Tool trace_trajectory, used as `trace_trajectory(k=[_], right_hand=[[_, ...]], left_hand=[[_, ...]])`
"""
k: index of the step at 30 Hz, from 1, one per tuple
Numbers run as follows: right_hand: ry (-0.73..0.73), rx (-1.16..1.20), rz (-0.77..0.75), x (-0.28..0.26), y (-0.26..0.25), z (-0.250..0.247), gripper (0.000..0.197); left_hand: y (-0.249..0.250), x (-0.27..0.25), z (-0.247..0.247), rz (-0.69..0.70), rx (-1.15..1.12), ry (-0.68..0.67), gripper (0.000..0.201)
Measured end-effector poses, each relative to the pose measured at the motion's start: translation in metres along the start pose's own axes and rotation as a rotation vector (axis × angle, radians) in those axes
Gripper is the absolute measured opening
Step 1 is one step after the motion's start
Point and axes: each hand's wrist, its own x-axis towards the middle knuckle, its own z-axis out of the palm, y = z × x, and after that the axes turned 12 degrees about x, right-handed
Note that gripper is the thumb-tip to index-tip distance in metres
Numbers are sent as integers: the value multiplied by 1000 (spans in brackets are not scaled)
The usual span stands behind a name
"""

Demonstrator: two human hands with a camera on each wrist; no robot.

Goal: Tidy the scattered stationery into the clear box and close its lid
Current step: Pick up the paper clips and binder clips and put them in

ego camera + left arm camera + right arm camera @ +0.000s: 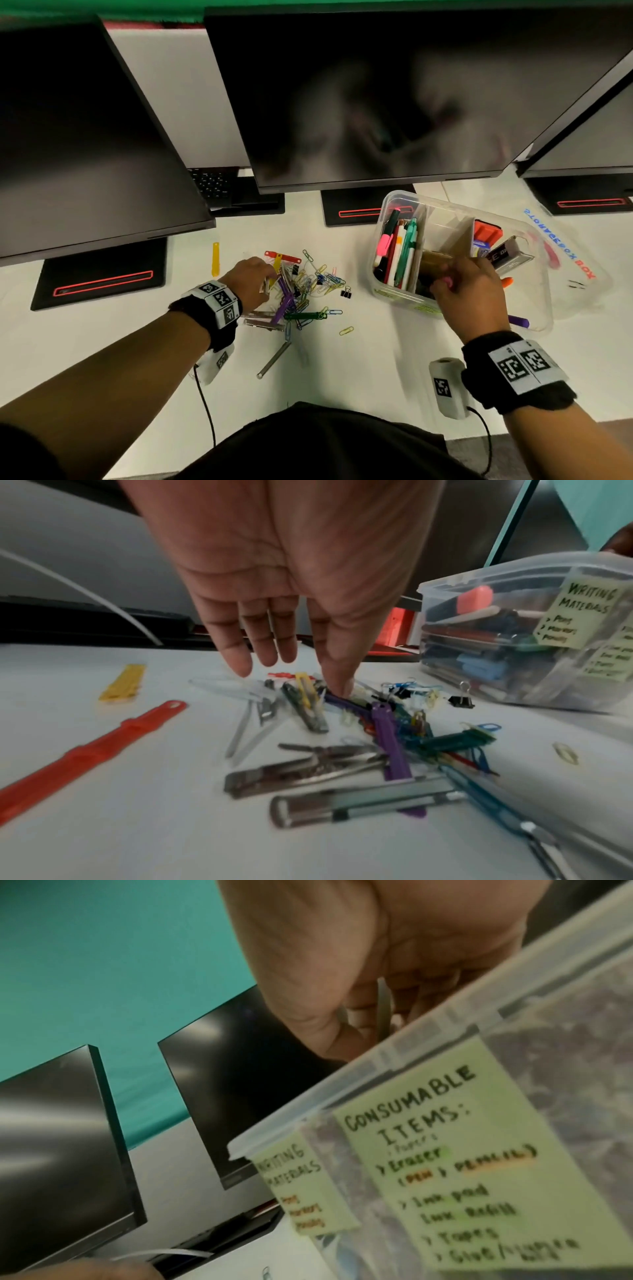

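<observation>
The clear box [394,291] stands open on the white desk, divided into compartments; pens and markers [400,250] fill its left one. My right hand [445,284] hovers over the middle compartment. In the right wrist view its curled fingers [369,1020] pinch a thin grey strip [382,1007] just above the box rim [411,1053]. My left hand [270,277] reaches into the pile of paper clips and fasteners [301,291]. Its fingers are straight [291,653], and one fingertip touches the pile [377,737]. The clear lid [575,274] lies right of the box.
A yellow strip [215,258] and a red strip [85,756] lie left of the pile. A black binder clip [346,293] and a yellow paper clip [346,330] sit towards the box. Monitors [376,102] overhang the desk's back, their black bases [99,277] beneath.
</observation>
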Motion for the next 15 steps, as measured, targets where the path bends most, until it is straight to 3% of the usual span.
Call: trace_trajectory(k=[2, 6, 11, 15], right_hand=[[21, 28, -23, -3, -5, 5, 15], [-69, 120, -288, -9, -34, 20, 11], [-515, 92, -449, -21, -60, 61, 18], [-815, -91, -422, -30, -59, 102, 27]], left_hand=[[-6, -3, 4, -10, -41, 34, 42], [-25, -7, 5, -84, -76, 112, 35], [-53, -23, 6, -247, -114, 121, 26], [-69, -38, 11, -331, -115, 66, 34]])
